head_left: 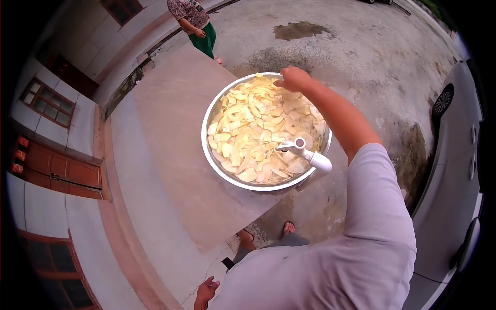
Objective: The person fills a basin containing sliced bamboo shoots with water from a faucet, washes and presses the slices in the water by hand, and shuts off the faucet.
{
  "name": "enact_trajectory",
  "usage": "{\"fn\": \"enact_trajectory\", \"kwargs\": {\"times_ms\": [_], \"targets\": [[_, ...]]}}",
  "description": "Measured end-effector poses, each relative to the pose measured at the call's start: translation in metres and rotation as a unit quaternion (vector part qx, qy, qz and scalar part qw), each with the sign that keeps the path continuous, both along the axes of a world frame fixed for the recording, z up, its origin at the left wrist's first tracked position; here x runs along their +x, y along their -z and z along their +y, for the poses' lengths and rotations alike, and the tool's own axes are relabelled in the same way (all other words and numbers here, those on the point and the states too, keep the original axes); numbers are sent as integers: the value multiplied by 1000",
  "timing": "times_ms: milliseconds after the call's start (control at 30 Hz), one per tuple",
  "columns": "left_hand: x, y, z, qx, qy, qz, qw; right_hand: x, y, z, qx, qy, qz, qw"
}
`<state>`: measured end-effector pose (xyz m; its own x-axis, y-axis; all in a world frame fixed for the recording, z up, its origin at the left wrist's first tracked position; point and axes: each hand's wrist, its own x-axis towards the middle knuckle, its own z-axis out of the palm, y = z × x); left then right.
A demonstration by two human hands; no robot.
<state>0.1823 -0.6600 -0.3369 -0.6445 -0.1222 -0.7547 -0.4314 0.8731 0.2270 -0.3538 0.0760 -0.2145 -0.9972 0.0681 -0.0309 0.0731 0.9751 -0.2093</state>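
A large metal basin (206, 150) is filled with pale yellow slices (250, 132) that look like peeled potato, lying in water. My right hand (295, 80) is at the basin's far rim, its fingers closed over the edge, the tips partly hidden. A white pipe with a metal tap (299, 147) reaches over the near right side of the basin. Low in the view, my left hand (207, 289) hangs beside my body, its fingers loosely bent and apart, holding nothing and away from the basin.
Another person (194, 23) in green trousers stands beyond the basin. Concrete paving (175, 129) runs along a building with red-brown doors (67, 170) on the left. A silver car (449, 181) is parked on the right. A wet patch (299, 31) marks the ground farther off.
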Motion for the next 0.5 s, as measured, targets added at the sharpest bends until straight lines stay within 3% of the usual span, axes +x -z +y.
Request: {"fn": "enact_trajectory", "kwargs": {"times_ms": [67,200,333,400,467,500], "targets": [[23,5,-12,-15,39,7,999,-27,15,-2,0,-39,34,999],[68,40,-58,1,-52,-128,990,-63,35,-24,10,-89,7,996],[76,52,-49,45,-112,-113,986,-73,45,-41,2,-127,-39,991],[85,68,-64,134,-180,-107,969,-69,48,-49,-52,-146,-55,986],[95,91,-86,299,-313,-117,894,-51,38,-56,-86,-180,-74,977],[73,76,-76,52,29,-110,992,-40,35,-57,-113,-180,-91,973]]}}
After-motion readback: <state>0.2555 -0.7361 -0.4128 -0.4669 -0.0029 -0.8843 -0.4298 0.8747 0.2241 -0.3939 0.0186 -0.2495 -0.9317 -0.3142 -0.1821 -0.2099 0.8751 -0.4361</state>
